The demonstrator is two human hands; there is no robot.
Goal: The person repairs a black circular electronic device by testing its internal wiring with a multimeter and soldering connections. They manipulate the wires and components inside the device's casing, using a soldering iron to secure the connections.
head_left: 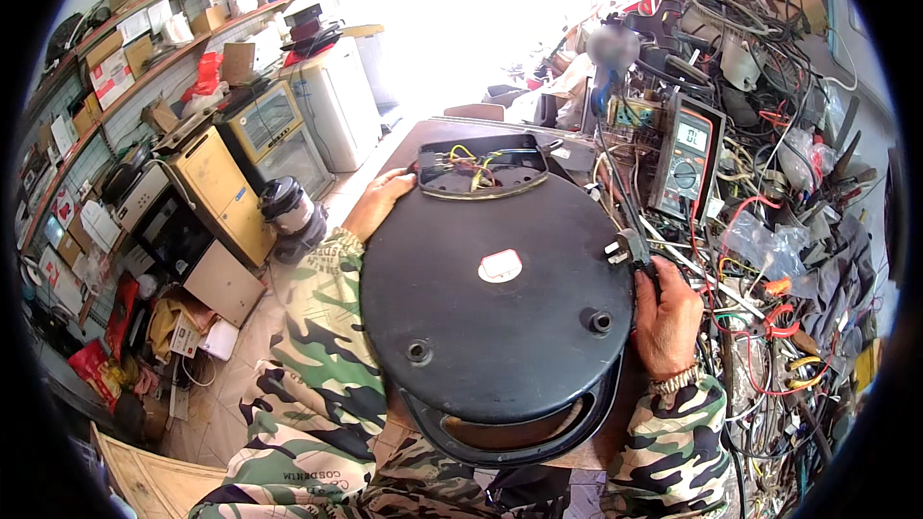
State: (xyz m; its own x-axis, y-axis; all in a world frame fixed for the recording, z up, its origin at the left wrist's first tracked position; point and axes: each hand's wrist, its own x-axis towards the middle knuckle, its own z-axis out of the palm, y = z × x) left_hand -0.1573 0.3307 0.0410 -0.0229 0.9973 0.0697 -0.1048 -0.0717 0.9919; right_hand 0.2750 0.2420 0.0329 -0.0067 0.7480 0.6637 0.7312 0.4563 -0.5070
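Observation:
A round black electric griddle [461,317] lies underside up in front of me, with two round feet, a small label and a loop handle on the near side. At its far edge an uncovered wiring box [484,171] shows yellow and red wires. My left hand [379,204] is closed on the rim beside that box; some of its fingers are hidden under the edge. At the right rim, my right hand [668,319] has its fingers closed round the cord end of a black power plug [625,248], whose metal pins point left over the griddle.
A multimeter [686,159] with a lit screen leans among tangled cables and tools on the right. Red pliers [781,322] lie nearer me there. To the left stand a dark cylindrical appliance [288,211], a yellow cabinet [219,194] and loaded shelves [144,96].

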